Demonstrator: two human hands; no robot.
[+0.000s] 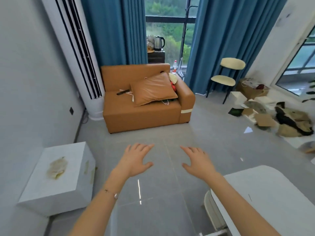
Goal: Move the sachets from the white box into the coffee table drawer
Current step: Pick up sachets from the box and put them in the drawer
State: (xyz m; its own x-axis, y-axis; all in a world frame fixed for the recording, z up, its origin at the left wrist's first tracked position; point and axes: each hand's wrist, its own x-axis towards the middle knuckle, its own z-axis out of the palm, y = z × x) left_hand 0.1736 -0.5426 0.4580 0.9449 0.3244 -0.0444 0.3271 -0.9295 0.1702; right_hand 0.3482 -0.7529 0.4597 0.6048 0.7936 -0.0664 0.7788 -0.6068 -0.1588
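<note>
Both hands were stretched out, palms down, over the grey tiled floor (153, 193), touching nothing. The left hand (136, 158) was spread wide open with its fingers fanned and held nothing; a thin bracelet (110, 193) circled that wrist. The right hand (196, 160) was equally flat and open, also empty, a short gap apart from the left. The white box (56, 178) stood on the floor at the near left against the wall, with a small heap of pale sachets (57, 167) lying on its top. The white coffee table (272, 193) sat at the near right, under the right forearm; whether its drawer was open could not be told. Farther off stood an orange sofa (144, 103) with a matching cushion (153, 89), a tall white air conditioner (76, 57) to its left, blue curtains (221, 40) around the window, and a chair (226, 77) at the far right.
</note>
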